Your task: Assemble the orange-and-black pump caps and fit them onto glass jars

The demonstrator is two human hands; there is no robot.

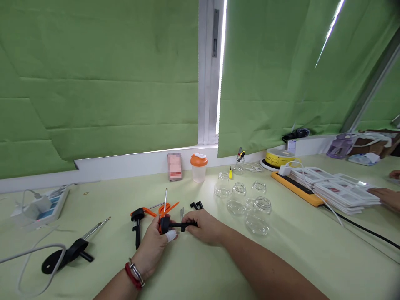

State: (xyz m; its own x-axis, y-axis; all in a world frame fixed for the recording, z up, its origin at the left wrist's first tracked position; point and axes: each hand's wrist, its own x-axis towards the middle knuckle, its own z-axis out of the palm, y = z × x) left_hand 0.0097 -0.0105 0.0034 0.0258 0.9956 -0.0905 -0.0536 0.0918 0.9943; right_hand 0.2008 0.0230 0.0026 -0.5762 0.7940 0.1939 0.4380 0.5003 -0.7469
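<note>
My left hand (153,241) is closed around the body of a black plastic tool with a thin metal shaft (164,224), in the near middle of the pale green table (200,275); the shaft points up toward the far side. My right hand (203,225) grips the end of the black bar that sticks out from that tool to the right, its fingers curled round it. There is a white wrap (171,236) on my left thumb, and a red band (132,276) beside a silver bracelet (137,273) on that wrist. Bright orange plastic pieces (170,208) show just beyond my left hand, partly hidden. Thin metal rods (182,213) stand out just left of my right hand, and small black parts (196,205) lie just past it. To the left, near my left hand, is a second black tool with a metal shaft (137,215); farther left and nearer lies a larger black tool with a flat handle (65,258). Clear glass jars (239,202) are grouped to the right, and a translucent cup with an orange lid (198,168) stands at the far side. At far right, another person's hand (379,196) touches a stack of white framed sheets (336,191).
</note>
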